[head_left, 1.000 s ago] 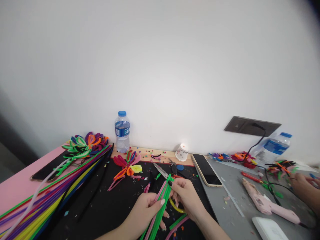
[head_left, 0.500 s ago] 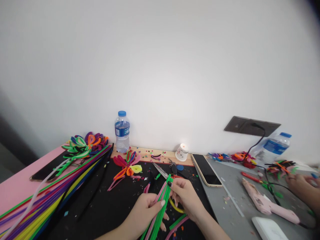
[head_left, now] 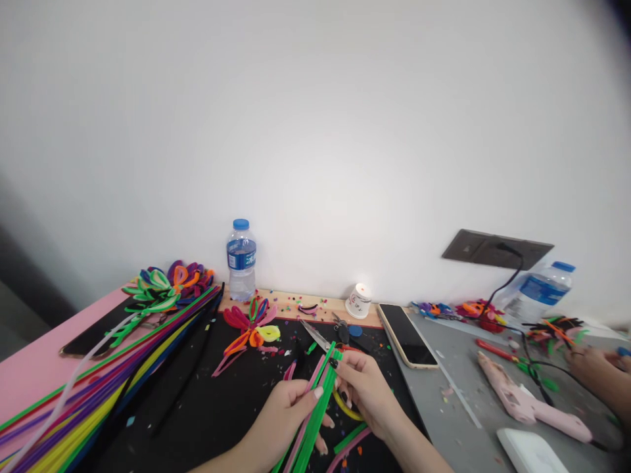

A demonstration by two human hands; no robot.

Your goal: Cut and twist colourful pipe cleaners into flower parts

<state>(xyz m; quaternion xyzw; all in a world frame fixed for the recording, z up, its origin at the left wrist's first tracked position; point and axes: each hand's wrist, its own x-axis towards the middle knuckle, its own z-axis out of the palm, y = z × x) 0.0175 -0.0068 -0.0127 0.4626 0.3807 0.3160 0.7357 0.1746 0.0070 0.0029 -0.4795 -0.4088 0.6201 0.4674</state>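
Observation:
A bundle of green and pink pipe cleaners (head_left: 313, 427) slants up between my hands over the black mat. My left hand (head_left: 282, 415) is closed around its middle, thumb lying on top. Near the upper ends, my right hand (head_left: 362, 387) pinches the pipe cleaners between thumb and index finger. Metal scissors (head_left: 315, 334) lie just beyond the tips, their handles partly hidden by my hands. A yellow ring-shaped piece (head_left: 348, 408) shows under my right hand, and loose green and pink pipe cleaners (head_left: 351, 439) lie below it.
Long coloured pipe cleaners (head_left: 113, 368) spread across the left. A pipe-cleaner flower (head_left: 251, 325), a water bottle (head_left: 241, 263), a paper cup (head_left: 359, 301) and a phone (head_left: 407, 335) stand or lie farther back. Right are a pink glue gun (head_left: 530, 401), its cable, and another person's hand (head_left: 594, 368).
The upper ends of the bundle have shifted slightly, with one green and pink pair now standing apart from the rest. Both my hands keep nearly the same place.

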